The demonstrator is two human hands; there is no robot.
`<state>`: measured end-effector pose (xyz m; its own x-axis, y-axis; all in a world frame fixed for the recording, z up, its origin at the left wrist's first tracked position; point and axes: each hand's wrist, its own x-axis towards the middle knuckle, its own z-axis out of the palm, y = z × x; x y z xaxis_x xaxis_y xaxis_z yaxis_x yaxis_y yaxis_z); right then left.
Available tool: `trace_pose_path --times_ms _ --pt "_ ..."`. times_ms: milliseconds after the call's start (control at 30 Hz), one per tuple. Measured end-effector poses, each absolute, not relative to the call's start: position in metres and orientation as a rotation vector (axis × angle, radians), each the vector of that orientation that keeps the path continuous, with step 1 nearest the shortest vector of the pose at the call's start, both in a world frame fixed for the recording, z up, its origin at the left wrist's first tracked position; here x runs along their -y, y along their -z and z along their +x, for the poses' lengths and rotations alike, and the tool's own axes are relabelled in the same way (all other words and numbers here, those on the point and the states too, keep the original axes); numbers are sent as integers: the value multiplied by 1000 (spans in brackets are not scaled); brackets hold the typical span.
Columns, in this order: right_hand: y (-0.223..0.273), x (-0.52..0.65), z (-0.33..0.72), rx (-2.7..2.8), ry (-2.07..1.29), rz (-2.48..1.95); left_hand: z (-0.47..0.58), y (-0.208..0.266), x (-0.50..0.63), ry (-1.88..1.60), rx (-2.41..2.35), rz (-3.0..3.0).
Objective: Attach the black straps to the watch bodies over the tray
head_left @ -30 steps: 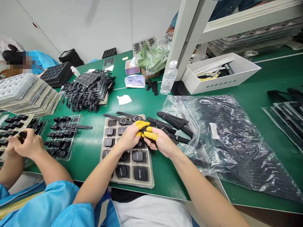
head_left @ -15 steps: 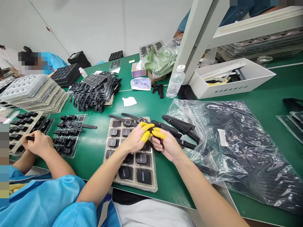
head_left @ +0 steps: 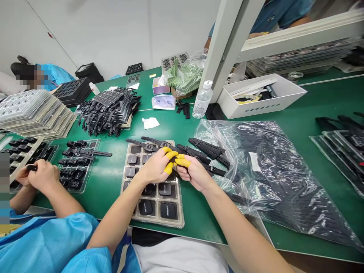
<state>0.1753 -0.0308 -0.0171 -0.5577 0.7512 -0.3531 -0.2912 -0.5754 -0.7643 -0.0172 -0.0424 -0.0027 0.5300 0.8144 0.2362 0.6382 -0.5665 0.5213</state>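
Note:
Over the far right part of a clear tray (head_left: 182, 214), my left hand (head_left: 153, 167) and my right hand (head_left: 195, 172) meet, yellow covers on several fingers. Both are closed in a pinch around a small black watch part (head_left: 175, 162). Fingers hide most of it, so I cannot tell whether it is a case or a strap. Square black watch cases (head_left: 168, 210) sit in the tray's compartments. At its far edge lie two watches (head_left: 149, 147) with straps attached. Loose black straps (head_left: 209, 148) are spread just beyond my right hand.
A large plastic bag of black straps (head_left: 273, 163) covers the right side. Behind it stand a bottle (head_left: 203, 99) and a white box (head_left: 261, 110). At left, a co-worker's hands (head_left: 42, 176) work beside trays of watches (head_left: 76, 174). Stacked trays (head_left: 36, 113) stand beyond.
The whole view has shifted, so most things appear a little further left. My hands remain together on the black part, with only slight finger movement.

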Motion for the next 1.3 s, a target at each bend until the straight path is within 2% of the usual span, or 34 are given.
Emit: trace_pose_path --times_ms 467,633,833,1000,1133,1300 --pt "16 28 174 751 -2203 -673 -15 4 38 -903 -1102 2156" --pt "16 28 172 733 -2165 -708 -13 2 39 -830 -1193 2249" --pt "20 25 173 844 -2202 -821 -15 0 40 -534 -1413 2507" --pt "20 25 173 858 -2193 -785 -15 -5 40 -636 -1278 2386" --pt "19 25 174 1100 -1939 -775 -23 -12 39 -732 -1267 2324" --pt "17 20 188 1805 -1411 -976 -56 -41 33 -472 -1558 2365"
